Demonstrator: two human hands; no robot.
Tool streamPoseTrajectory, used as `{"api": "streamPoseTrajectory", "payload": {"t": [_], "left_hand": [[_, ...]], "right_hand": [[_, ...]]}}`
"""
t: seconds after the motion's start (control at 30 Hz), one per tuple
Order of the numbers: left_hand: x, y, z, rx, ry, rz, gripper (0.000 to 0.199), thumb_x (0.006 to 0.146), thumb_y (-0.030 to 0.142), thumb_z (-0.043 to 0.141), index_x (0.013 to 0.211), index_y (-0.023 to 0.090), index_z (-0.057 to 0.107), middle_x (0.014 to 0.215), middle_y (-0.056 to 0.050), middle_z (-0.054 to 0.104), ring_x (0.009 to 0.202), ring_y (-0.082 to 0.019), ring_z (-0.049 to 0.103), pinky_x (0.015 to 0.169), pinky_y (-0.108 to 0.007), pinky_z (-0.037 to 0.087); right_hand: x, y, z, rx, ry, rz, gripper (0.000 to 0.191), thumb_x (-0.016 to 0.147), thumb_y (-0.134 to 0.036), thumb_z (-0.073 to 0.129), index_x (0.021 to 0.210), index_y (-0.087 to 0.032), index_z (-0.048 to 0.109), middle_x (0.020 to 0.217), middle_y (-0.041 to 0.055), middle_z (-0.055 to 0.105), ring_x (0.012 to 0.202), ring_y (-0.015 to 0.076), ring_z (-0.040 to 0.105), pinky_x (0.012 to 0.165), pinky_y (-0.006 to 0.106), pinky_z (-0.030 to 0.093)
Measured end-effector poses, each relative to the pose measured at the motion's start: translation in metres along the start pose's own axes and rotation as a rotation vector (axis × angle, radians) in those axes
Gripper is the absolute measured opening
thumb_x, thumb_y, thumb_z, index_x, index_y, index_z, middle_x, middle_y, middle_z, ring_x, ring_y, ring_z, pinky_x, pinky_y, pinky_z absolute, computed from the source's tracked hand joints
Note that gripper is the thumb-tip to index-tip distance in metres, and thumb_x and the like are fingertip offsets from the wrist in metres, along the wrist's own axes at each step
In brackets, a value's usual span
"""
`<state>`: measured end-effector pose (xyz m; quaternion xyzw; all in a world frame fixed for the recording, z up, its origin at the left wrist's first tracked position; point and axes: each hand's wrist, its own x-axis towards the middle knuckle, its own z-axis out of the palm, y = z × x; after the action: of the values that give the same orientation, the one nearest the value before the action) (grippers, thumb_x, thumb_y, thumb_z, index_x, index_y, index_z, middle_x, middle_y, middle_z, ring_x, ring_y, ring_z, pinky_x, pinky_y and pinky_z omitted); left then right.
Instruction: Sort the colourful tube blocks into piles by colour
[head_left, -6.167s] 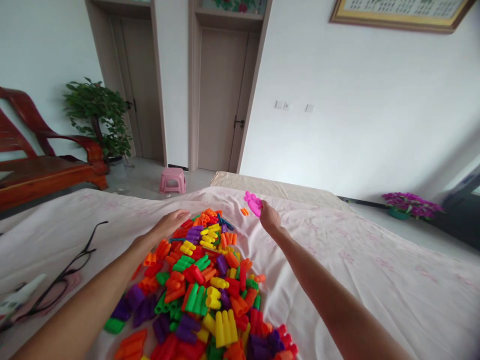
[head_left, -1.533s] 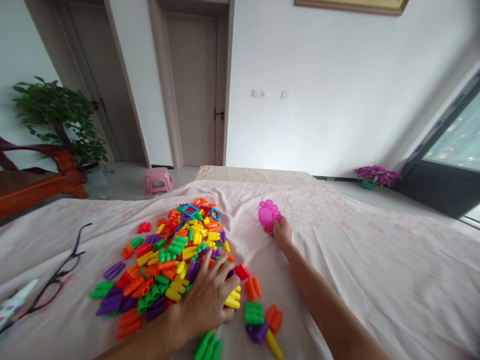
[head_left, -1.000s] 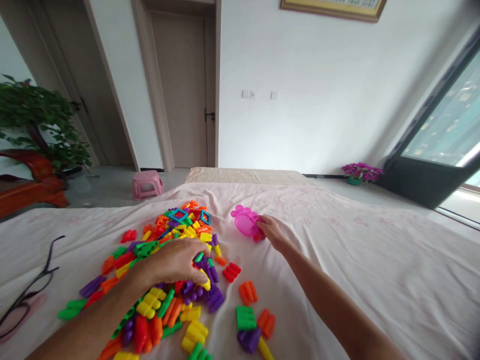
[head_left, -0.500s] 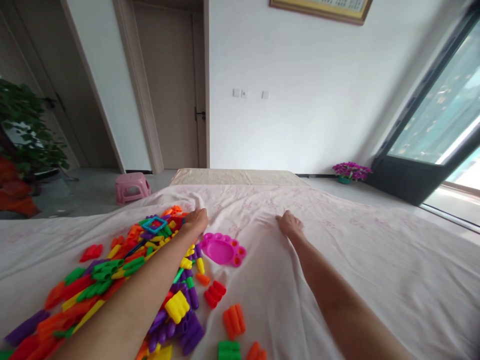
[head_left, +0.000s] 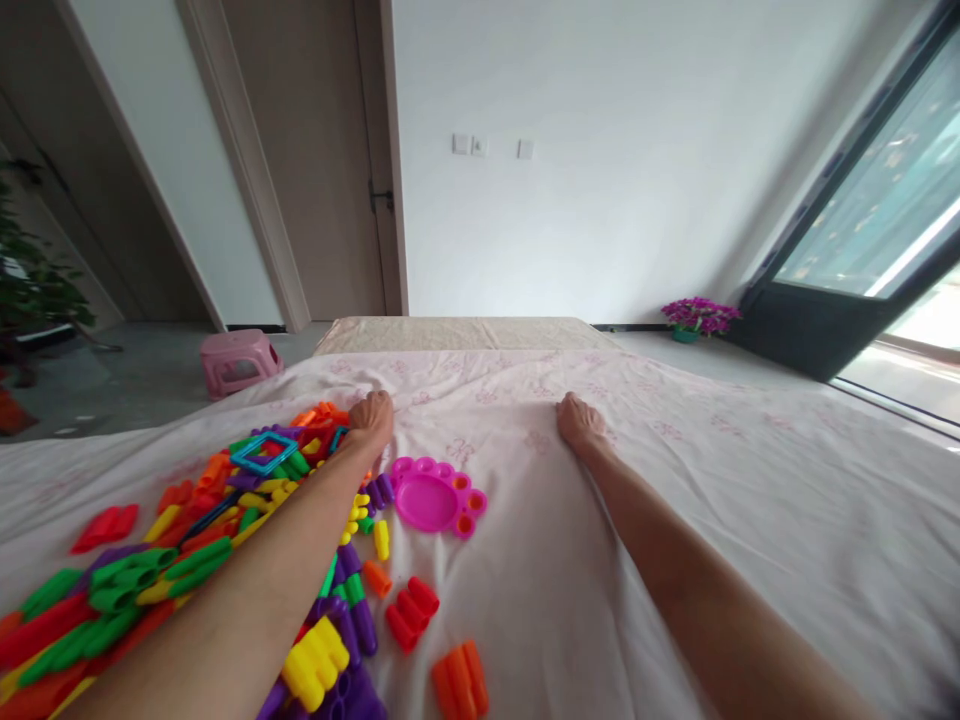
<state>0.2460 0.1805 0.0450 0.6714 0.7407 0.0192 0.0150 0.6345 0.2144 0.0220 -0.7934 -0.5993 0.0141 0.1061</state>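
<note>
My left hand is closed at the far edge of the toy heap, its curled fingers on the pale flowered sheet. Across from it, my right hand is closed too, gripping the same sheet. The fingertips of both are mostly hidden. Between the hands the cloth lies fairly smooth. A pink toy palette with small round cups, a few orange inside, rests just right of my left forearm. Beneath and around that forearm spreads a pile of colourful plastic building pieces.
Nearer me lie a red piece, an orange piece and a yellow piece. A blue square frame tops the heap. Beyond the sheet are a pink stool, purple flowers, a door and a white wall.
The view has dipped, so the wall and stool appear higher. My hands are slightly farther apart, and the creases beside my right hand have flattened. Both hands stay closed.
</note>
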Motion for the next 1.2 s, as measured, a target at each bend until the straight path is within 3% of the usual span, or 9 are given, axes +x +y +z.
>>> {"api": "streamPoseTrajectory", "payload": {"t": [0.17, 0.27, 0.43, 0.6, 0.77, 0.93, 1.0, 1.07, 1.2], "left_hand": [[-0.009, -0.008, -0.014, 0.047, 0.007, -0.024, 0.041, 0.091, 0.037, 0.059, 0.126, 0.016, 0.057, 0.126, -0.011, 0.059, 0.109, -0.023, 0.060, 0.091, -0.046, 0.052], [-0.024, -0.002, -0.021, 0.036, 0.012, 0.107, 0.039, 0.094, 0.036, 0.050, 0.127, 0.015, 0.058, 0.131, -0.015, 0.057, 0.118, -0.028, 0.056, 0.100, -0.050, 0.045], [-0.048, 0.006, -0.014, -0.032, -0.086, 0.365, 0.053, 0.093, 0.046, 0.043, 0.142, 0.025, 0.048, 0.147, -0.011, 0.050, 0.130, -0.024, 0.049, 0.107, -0.034, 0.037], [-0.058, -0.024, -0.007, 0.017, -0.145, 0.284, 0.062, 0.089, 0.053, 0.045, 0.143, 0.023, 0.048, 0.150, -0.018, 0.046, 0.137, -0.034, 0.042, 0.111, -0.053, 0.026], [-0.075, -0.034, -0.010, 0.044, -0.052, 0.214, 0.053, 0.090, 0.043, 0.044, 0.133, 0.016, 0.056, 0.137, -0.022, 0.057, 0.134, -0.040, 0.042, 0.110, -0.063, 0.018], [-0.085, -0.003, 0.002, -0.042, -0.021, 0.372, 0.047, 0.092, 0.040, 0.038, 0.127, 0.019, 0.061, 0.136, -0.014, 0.060, 0.132, -0.029, 0.047, 0.114, -0.044, 0.027], [-0.082, 0.001, 0.009, -0.078, -0.078, 0.451, 0.049, 0.092, 0.044, 0.038, 0.130, 0.023, 0.060, 0.138, -0.008, 0.060, 0.131, -0.023, 0.050, 0.112, -0.034, 0.033], [-0.077, -0.005, 0.014, -0.090, -0.119, 0.462, 0.053, 0.092, 0.045, 0.038, 0.135, 0.023, 0.057, 0.145, -0.007, 0.055, 0.135, -0.022, 0.047, 0.113, -0.032, 0.033], [-0.067, -0.026, 0.017, -0.078, -0.149, 0.397, 0.061, 0.092, 0.045, 0.035, 0.142, 0.014, 0.050, 0.153, -0.013, 0.044, 0.142, -0.024, 0.038, 0.116, -0.036, 0.028]], "right_hand": [[-0.040, 0.008, -0.015, -0.035, 0.013, -0.101, 0.043, 0.098, -0.041, 0.041, 0.132, -0.019, 0.053, 0.140, 0.0168, 0.050, 0.129, 0.0315, 0.043, 0.105, 0.045, 0.034], [-0.084, 0.017, -0.022, -0.073, -0.058, -0.152, 0.054, 0.098, -0.050, 0.037, 0.144, -0.022, 0.042, 0.153, 0.0128, 0.037, 0.139, 0.0323, 0.032, 0.111, 0.050, 0.027], [-0.138, 0.032, -0.011, -0.070, -0.126, -0.340, 0.061, 0.100, -0.057, 0.027, 0.152, -0.027, 0.031, 0.161, 0.0064, 0.025, 0.148, 0.0282, 0.017, 0.118, 0.049, 0.015], [-0.114, 0.065, -0.016, -0.095, -0.138, -0.251, 0.059, 0.102, -0.051, 0.025, 0.155, -0.025, 0.025, 0.163, 0.0047, 0.019, 0.150, 0.0231, 0.011, 0.120, 0.046, 0.009], [-0.104, 0.077, -0.034, -0.079, -0.172, -0.166, 0.059, 0.102, -0.051, 0.024, 0.155, -0.023, 0.026, 0.163, 0.0079, 0.019, 0.150, 0.0227, 0.013, 0.120, 0.047, 0.010], [-0.130, 0.067, -0.026, -0.053, -0.186, -0.340, 0.063, 0.101, -0.055, 0.020, 0.156, -0.025, 0.021, 0.163, 0.0056, 0.017, 0.150, 0.0209, 0.013, 0.120, 0.042, 0.009], [-0.130, 0.096, -0.026, -0.078, -0.174, -0.359, 0.062, 0.101, -0.055, 0.021, 0.156, -0.026, 0.022, 0.163, 0.0031, 0.017, 0.150, 0.0195, 0.012, 0.120, 0.041, 0.008], [-0.125, 0.150, -0.034, -0.121, -0.166, -0.253, 0.059, 0.101, -0.051, 0.024, 0.155, -0.027, 0.024, 0.163, 0.0025, 0.018, 0.150, 0.0186, 0.012, 0.120, 0.041, 0.010], [-0.122, 0.297, -0.067, -0.171, -0.095, 0.240, 0.058, 0.100, -0.048, 0.027, 0.154, -0.024, 0.030, 0.162, 0.0110, 0.020, 0.149, 0.0257, 0.018, 0.116, 0.051, 0.017]]}}
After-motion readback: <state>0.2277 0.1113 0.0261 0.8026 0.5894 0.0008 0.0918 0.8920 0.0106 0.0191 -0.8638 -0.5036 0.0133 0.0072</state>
